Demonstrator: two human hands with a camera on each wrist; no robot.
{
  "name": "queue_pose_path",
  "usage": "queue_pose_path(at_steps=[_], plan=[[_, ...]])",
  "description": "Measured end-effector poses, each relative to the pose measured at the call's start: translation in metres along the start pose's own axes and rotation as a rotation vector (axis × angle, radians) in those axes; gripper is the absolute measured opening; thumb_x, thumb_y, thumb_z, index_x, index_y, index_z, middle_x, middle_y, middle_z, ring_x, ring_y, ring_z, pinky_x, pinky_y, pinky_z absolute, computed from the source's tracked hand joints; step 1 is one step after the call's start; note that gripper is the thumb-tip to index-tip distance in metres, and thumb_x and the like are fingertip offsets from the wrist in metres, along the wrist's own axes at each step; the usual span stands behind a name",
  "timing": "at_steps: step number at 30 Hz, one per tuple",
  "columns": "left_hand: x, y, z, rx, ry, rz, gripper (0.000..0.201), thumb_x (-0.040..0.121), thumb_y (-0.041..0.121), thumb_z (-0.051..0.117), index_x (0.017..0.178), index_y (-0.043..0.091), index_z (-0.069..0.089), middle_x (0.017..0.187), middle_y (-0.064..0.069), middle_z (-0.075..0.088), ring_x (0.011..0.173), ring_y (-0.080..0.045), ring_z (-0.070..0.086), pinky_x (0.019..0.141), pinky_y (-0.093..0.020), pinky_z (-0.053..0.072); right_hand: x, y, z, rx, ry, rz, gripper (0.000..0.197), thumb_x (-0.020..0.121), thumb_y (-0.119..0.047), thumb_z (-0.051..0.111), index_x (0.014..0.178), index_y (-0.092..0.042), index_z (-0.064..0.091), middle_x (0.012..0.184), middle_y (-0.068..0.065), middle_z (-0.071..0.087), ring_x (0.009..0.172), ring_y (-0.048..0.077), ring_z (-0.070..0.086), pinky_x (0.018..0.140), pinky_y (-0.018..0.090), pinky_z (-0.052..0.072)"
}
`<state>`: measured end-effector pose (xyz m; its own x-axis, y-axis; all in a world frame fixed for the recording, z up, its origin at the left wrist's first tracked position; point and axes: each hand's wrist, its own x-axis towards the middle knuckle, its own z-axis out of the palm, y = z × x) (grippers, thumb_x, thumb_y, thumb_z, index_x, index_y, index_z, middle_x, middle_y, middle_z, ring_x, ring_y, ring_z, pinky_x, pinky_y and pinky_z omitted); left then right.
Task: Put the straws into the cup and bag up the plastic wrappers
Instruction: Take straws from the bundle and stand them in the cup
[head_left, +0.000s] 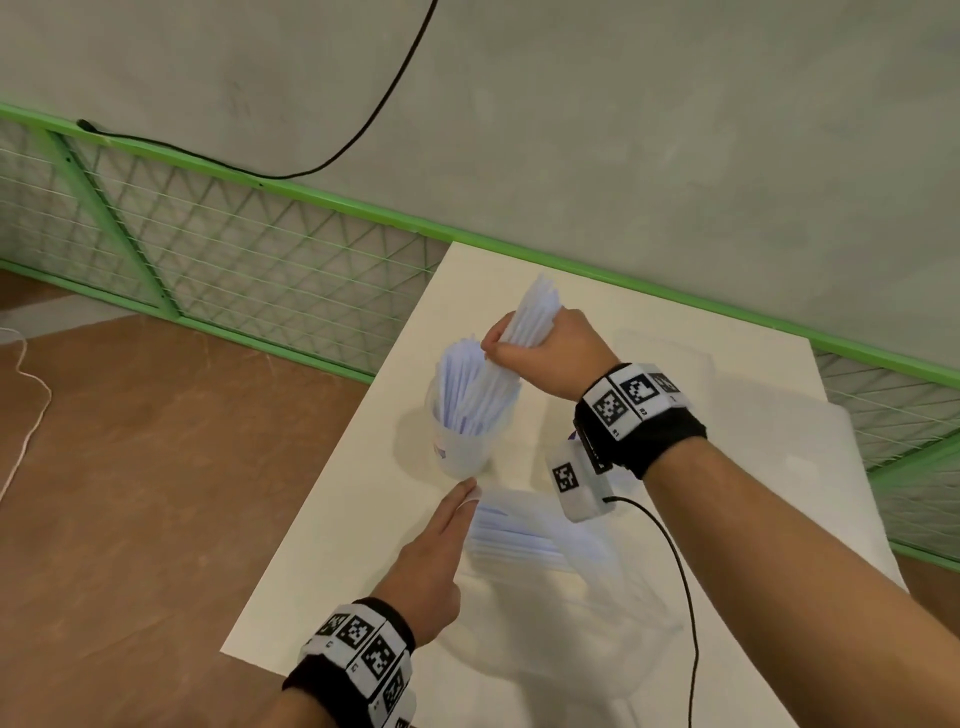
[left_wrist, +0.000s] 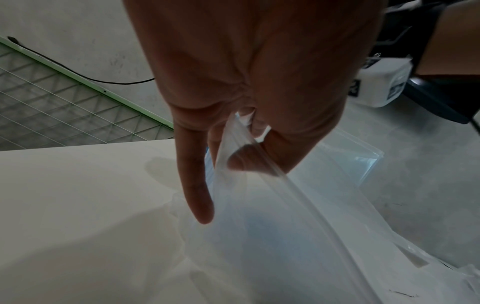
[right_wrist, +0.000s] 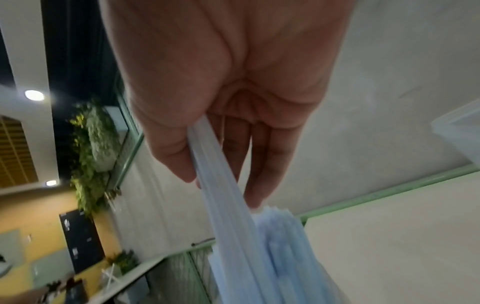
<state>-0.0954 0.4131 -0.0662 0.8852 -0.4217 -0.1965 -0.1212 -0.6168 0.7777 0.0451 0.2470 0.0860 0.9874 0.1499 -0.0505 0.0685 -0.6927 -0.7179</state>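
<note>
Straws (head_left: 470, 400) partly fill the cup (head_left: 460, 452) as the right hand (head_left: 540, 353) grips another bundle above it; the left hand (head_left: 436, 551) pinches a clear wrapper (left_wrist: 272, 226), bagging not begun.

A plain grey plaster wall (head_left: 623, 104) fills the upper part of the head view. A thin black cable (head_left: 363, 140) hangs across it in a loose curve. Along the wall's base runs a low green metal-framed fence with diagonal wire mesh (head_left: 234, 260). The floor is smooth brown flooring (head_left: 130, 467); a thin white cord (head_left: 31, 410) lies on it at the left edge. A white rectangular tabletop (head_left: 332, 571) stands against the fence. In the right wrist view, two round ceiling lamps (right_wrist: 34, 95) glow beside leafy green plants (right_wrist: 91, 156) and a yellow wall (right_wrist: 31, 214).
</note>
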Motion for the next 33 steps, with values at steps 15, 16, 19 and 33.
queue_pose_path(at_steps=[15,16,19,33], plan=[[-0.003,0.008,-0.006,0.011,-0.016,-0.027,0.096,0.073,-0.016,0.038,0.153,0.029,0.009,0.155,0.029,-0.009,0.139,-0.004,0.030,0.106,-0.026,0.039,0.003,0.036,0.020,0.072,0.208,-0.214,0.098,0.068,-0.047,0.085,0.147,-0.026,0.031,0.150,-0.009,0.032,0.134,0.013,0.038,0.110,0.039,0.037],[-0.003,0.009,-0.007,0.013,-0.019,-0.022,0.096,0.073,-0.016,0.038,0.152,0.028,0.010,0.155,0.029,-0.009,0.139,-0.006,0.031,0.106,-0.028,0.039,-0.001,0.036,0.022,0.033,0.244,-0.237,0.091,0.076,-0.051,0.078,0.148,-0.025,0.029,0.154,-0.008,0.030,0.138,0.012,0.035,0.112,0.040,0.034],[-0.003,0.010,-0.008,0.011,-0.024,-0.019,0.096,0.072,-0.016,0.039,0.152,0.028,0.010,0.152,0.031,-0.009,0.138,-0.009,0.034,0.106,-0.030,0.040,-0.013,0.041,0.034,-0.197,0.193,-0.298,0.080,0.091,-0.055,0.053,0.154,-0.017,0.021,0.161,-0.001,0.021,0.148,0.015,0.020,0.119,0.038,0.020],[-0.004,0.010,-0.008,0.027,-0.031,-0.028,0.096,0.071,-0.016,0.037,0.153,0.027,0.009,0.156,0.026,-0.010,0.141,-0.008,0.028,0.106,-0.029,0.040,-0.008,0.057,0.086,-0.458,0.039,-0.346,0.087,0.093,-0.062,0.042,0.156,-0.024,-0.005,0.164,-0.010,-0.006,0.151,0.012,-0.001,0.118,0.043,0.007]])
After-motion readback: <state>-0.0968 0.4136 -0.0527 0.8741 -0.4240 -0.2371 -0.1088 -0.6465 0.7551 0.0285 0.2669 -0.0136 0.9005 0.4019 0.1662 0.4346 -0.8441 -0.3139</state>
